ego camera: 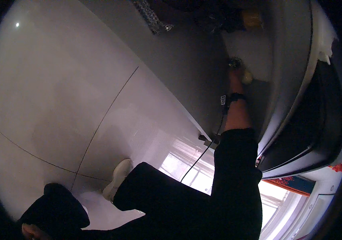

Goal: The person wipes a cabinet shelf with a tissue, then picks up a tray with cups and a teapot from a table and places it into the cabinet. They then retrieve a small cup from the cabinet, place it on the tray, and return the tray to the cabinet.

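Observation:
My right arm, in a black sleeve with a dark wristband (237,96), reaches into a dim grey recess. My right hand (235,78) is at its far end, in shadow. Just beyond its fingers is a dark, glossy, crumpled thing (234,61); whether I hold it cannot be told. A pale yellow object (247,76) lies close beside the hand. Next to my wrist is a small tag (223,100) with markings, near a black cable (199,159) that runs down over the floor. My left hand (32,231) shows only partly at the lower left edge, its fingers unclear.
Glossy pale floor tiles (99,90) spread at left, below a long grey panel edge. A pale shoe (120,177) stands near my dark trouser leg. Crinkled clear plastic (153,18) and an orange-brown item (252,18) lie at the top. A large curved grey panel (290,60) rises at right.

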{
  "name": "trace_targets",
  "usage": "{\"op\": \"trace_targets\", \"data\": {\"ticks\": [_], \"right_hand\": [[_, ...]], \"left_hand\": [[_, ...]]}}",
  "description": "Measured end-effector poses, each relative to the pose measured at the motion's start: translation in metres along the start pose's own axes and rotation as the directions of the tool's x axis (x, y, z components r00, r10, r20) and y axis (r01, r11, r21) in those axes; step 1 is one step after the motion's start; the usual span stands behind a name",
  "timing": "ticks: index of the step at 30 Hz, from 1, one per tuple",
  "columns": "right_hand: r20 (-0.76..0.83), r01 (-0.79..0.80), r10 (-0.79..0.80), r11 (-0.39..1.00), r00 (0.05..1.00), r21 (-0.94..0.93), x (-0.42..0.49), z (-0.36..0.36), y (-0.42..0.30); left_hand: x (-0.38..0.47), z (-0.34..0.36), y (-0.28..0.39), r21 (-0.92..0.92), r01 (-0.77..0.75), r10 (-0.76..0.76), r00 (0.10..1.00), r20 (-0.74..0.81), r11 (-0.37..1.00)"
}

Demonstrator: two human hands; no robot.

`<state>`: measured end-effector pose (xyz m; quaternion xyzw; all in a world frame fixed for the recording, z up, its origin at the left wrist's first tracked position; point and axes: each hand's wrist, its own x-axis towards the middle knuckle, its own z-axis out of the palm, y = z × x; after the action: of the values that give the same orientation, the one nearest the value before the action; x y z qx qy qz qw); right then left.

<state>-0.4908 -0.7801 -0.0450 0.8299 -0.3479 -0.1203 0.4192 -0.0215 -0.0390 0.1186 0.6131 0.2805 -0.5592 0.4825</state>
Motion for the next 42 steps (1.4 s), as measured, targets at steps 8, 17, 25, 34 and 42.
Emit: {"op": "trace_targets", "data": {"ticks": [8, 17, 25, 34, 42], "right_hand": [[-0.113, -0.323, 0.425, 0.812, 0.898, 0.485, 0.022, -0.051, 0.001], [0.346, -0.506, 0.397, 0.437, 0.85, 0.743, 0.028, -0.072, -0.011], [0.055, -0.24, 0.361, 0.49, 0.931, 0.838, 0.054, -0.106, -0.028], [-0.176, -0.059, 0.312, 0.62, 0.934, 0.782, 0.054, -0.062, -0.016], [0.19, -0.418, 0.456, 0.475, 0.87, 0.775, 0.013, -0.067, -0.005]], "left_hand": [[-0.002, 0.009, -0.005, 0.031, -0.122, 0.113, 0.971, 0.212, 0.992], [-0.005, -0.007, -0.014, 0.037, -0.087, 0.079, 0.979, 0.191, 0.996], [-0.02, 0.001, -0.029, 0.05, -0.089, 0.077, 0.976, 0.203, 0.995], [-0.025, 0.004, -0.055, 0.046, -0.075, 0.064, 0.978, 0.196, 0.996], [-0.012, 0.008, -0.057, 0.046, -0.047, 0.037, 0.98, 0.197, 0.998]]}}
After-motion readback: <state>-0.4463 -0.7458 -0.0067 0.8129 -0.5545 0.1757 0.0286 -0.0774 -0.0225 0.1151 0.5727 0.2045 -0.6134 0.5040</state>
